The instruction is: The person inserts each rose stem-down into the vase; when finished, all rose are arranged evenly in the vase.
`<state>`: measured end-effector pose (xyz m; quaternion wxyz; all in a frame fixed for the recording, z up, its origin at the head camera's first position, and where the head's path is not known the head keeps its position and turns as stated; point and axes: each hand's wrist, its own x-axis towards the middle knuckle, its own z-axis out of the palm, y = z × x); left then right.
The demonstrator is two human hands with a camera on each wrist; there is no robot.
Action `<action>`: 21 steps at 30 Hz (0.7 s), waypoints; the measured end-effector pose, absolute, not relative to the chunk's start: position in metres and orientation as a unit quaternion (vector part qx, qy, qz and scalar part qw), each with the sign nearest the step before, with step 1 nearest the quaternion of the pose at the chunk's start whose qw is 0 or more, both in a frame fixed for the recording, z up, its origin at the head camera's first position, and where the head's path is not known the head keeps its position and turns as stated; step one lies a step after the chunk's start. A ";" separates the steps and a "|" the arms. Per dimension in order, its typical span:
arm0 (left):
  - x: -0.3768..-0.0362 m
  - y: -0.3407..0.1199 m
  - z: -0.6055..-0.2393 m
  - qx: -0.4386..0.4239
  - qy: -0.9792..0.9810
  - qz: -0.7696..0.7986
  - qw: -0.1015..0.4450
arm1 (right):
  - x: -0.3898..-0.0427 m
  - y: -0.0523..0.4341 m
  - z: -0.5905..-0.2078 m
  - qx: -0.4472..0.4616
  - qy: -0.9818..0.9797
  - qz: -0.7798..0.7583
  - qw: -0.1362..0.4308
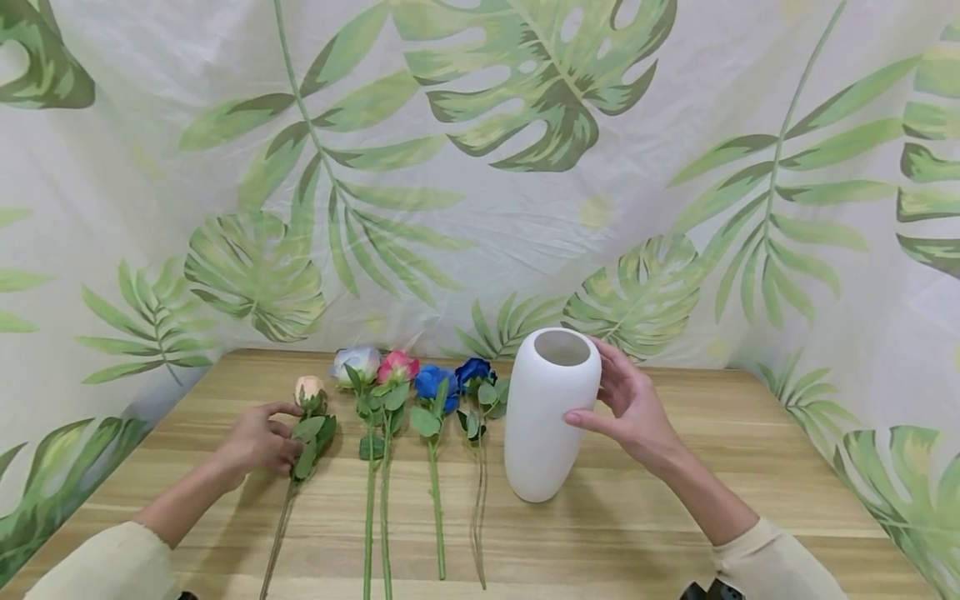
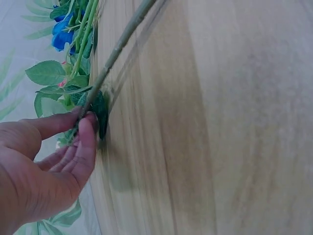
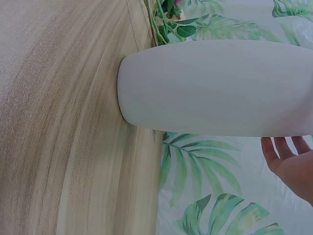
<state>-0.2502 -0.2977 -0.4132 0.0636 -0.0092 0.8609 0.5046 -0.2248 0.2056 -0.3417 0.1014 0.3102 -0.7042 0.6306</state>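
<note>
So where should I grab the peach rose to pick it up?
Pinch the peach rose on its stem just under the leaves, coming from the left, where the left hand already touches it. The stem is thin and lies flat, and the other flowers crowd its right side.

The head view looks forward and down over the whole wooden surface (image 1: 600,533) toward the leaf-print backdrop (image 1: 480,167). Each wrist view sits close and tilted sideways: left shares the flower stems (image 2: 117,49), right shares the white vase (image 3: 215,88).
</note>
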 end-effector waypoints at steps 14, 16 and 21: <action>-0.248 -0.289 -0.398 0.022 0.853 0.521 -0.015 | -0.227 0.206 -0.344 0.317 -0.698 0.633 0.104; -0.249 -0.286 -0.395 0.028 0.850 0.525 -0.034 | -0.227 0.207 -0.344 0.319 -0.697 0.634 0.104; -0.249 -0.278 -0.387 0.049 0.839 0.535 -0.082 | -0.228 0.207 -0.345 0.323 -0.695 0.634 0.104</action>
